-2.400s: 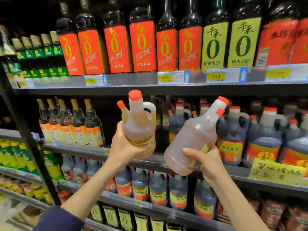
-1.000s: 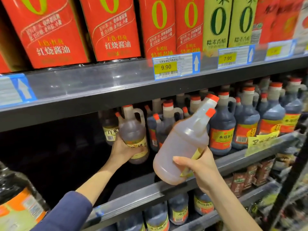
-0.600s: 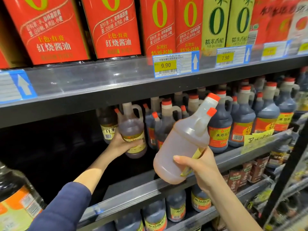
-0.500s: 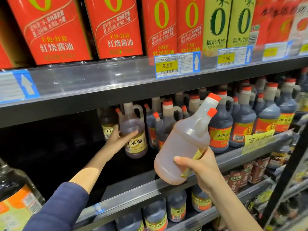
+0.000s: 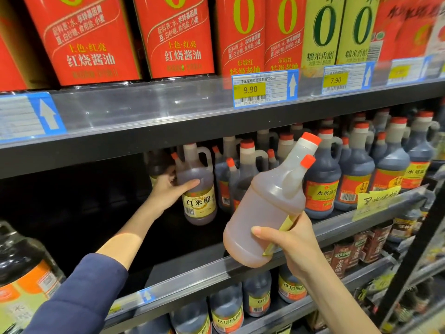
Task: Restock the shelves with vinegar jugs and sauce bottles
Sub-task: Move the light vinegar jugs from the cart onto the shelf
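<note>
A pale amber vinegar jug [image 5: 198,189] with a yellow label stands upright deep on the middle shelf [image 5: 192,280], next to the dark jugs. My left hand [image 5: 169,191] reaches into the shelf and holds this jug's left side, with the thumb across its front. A second pale jug [image 5: 265,213] with two red caps hangs in front of the shelf edge, tilted with its neck up and to the right. My right hand [image 5: 290,242] grips it low on its body, over a yellow label strip.
Several dark vinegar jugs [image 5: 322,184] fill the shelf to the right, behind a yellow handwritten sign [image 5: 378,198]. A dark gap [image 5: 84,201] lies left of the placed jug. Red-labelled sauce bottles [image 5: 84,39] line the upper shelf. A large jug [image 5: 21,273] sits at lower left.
My left hand carried its jug into the shelf and set it beside the dark jugs, its label now facing front. The jug in my right hand has barely moved.
</note>
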`<state>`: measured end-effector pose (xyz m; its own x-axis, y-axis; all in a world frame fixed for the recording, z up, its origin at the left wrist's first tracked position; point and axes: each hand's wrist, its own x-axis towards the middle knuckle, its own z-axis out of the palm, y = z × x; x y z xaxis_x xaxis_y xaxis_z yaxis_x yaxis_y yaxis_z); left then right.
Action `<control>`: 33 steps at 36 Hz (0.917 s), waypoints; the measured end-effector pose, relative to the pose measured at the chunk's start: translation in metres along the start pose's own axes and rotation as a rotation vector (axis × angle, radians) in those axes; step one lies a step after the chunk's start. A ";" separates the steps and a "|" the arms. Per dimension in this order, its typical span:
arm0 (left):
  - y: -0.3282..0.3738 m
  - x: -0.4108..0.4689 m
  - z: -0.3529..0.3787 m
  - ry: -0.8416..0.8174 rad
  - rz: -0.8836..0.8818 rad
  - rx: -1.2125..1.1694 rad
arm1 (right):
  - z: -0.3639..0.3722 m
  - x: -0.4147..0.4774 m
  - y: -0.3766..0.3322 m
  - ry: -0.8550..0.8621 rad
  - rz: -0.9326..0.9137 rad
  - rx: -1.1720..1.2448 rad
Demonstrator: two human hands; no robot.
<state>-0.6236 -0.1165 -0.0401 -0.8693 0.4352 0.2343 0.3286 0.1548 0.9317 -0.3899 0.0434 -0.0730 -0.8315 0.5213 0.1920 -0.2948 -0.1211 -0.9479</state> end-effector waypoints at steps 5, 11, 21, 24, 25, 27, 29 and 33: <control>-0.001 0.000 0.009 0.069 0.050 0.061 | 0.001 0.000 0.000 -0.001 -0.002 -0.010; -0.003 -0.001 0.015 0.081 0.092 0.148 | 0.003 -0.001 0.002 -0.008 0.005 -0.022; 0.014 -0.050 0.018 0.347 0.353 -0.002 | 0.008 -0.002 0.005 -0.031 0.010 -0.035; 0.020 -0.074 0.016 0.055 0.336 0.099 | 0.011 -0.002 0.006 -0.047 0.012 -0.050; 0.025 -0.082 0.016 -0.113 0.309 0.124 | 0.013 -0.002 0.006 -0.057 0.009 -0.055; 0.037 -0.092 0.017 -0.377 0.263 0.175 | 0.018 -0.002 0.005 -0.084 0.002 -0.066; 0.048 -0.098 0.019 -0.509 0.207 0.182 | 0.023 -0.002 0.006 -0.109 0.003 -0.070; 0.062 -0.104 0.020 -0.537 0.190 0.160 | 0.031 -0.004 0.006 -0.152 -0.009 -0.081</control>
<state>-0.5055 -0.1346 -0.0123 -0.4948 0.8500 0.1811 0.5483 0.1436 0.8239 -0.4027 0.0141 -0.0716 -0.8925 0.3873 0.2310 -0.2686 -0.0450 -0.9622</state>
